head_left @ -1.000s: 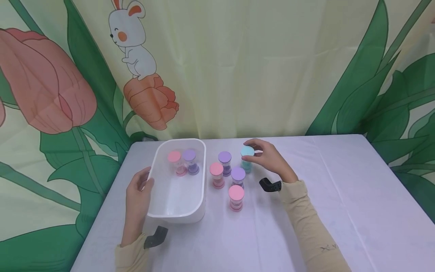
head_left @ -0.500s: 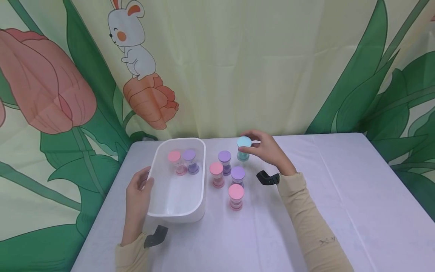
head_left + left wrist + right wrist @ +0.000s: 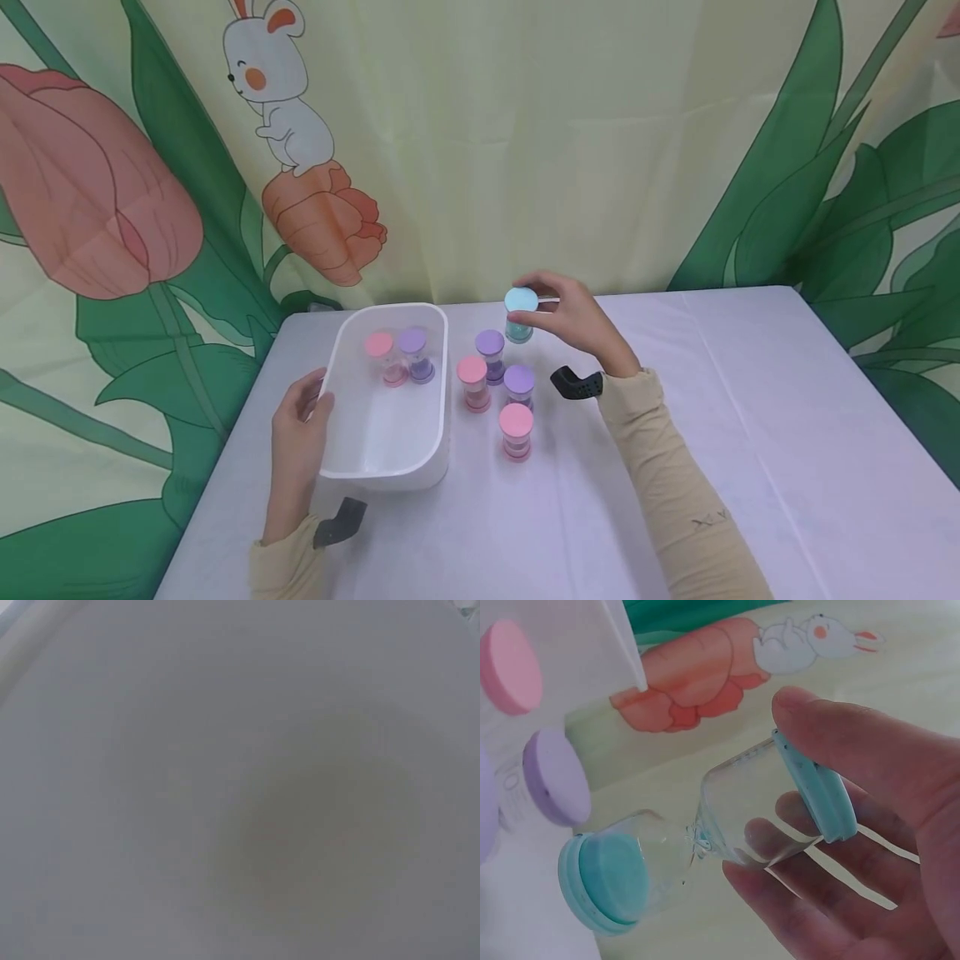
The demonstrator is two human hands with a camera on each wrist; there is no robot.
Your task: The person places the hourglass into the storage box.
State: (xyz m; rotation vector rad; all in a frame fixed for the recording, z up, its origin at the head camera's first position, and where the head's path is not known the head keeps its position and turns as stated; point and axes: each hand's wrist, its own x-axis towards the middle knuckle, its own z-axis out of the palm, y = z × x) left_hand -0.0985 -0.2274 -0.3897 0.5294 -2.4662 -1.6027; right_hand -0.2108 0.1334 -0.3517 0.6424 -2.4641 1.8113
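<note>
In the head view my right hand [image 3: 573, 312] pinches a teal-capped hourglass [image 3: 519, 323] by its upper end. The right wrist view shows the thumb on the cap's edge, the fingers behind the clear upper bulb, and teal sand in the far bulb [image 3: 615, 874]. The hourglass is raised behind the standing ones. My left hand [image 3: 300, 433] holds the left side of a white bin [image 3: 442, 400], thumb at the rim. A pink hourglass [image 3: 386, 358] and a purple one [image 3: 416, 354] stand inside the bin. Only a blurred pale surface fills most of the left wrist view.
Right of the bin, two purple hourglasses, one farther back [image 3: 491, 356] and one nearer [image 3: 519, 386], stand close beside two pink ones, a left one [image 3: 473, 383] and a front one [image 3: 516, 432]. A printed curtain [image 3: 585, 167] hangs behind the white-covered table [image 3: 712, 417].
My right hand has lifted the teal hourglass and carried it back and to the left. The left hand stays at the bin. The head view has shifted slightly.
</note>
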